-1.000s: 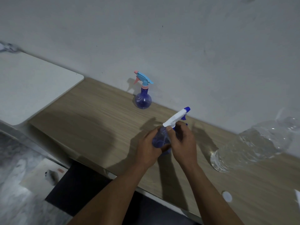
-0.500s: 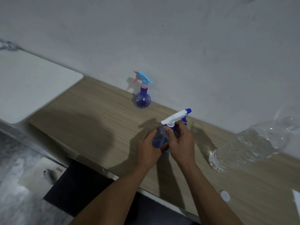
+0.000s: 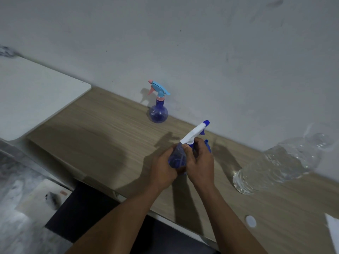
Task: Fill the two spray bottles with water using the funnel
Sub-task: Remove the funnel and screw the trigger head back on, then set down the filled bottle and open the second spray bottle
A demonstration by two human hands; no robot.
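A blue spray bottle with a white and blue trigger head is held over the wooden table. My left hand grips its round body. My right hand pinches the neck just under the trigger head. A blue piece, perhaps the funnel, peeks out behind my right hand; most of it is hidden. A second blue spray bottle with a light blue and pink head stands upright by the wall. A large clear water bottle stands at the right.
A small white cap lies near the table's front edge at the right. A white sheet's corner shows at the far right. A white tabletop adjoins on the left. The wall runs close behind the table.
The trigger head has turned slightly and my right hand has shifted its fingers on the neck. My left hand stays on the bottle's body.
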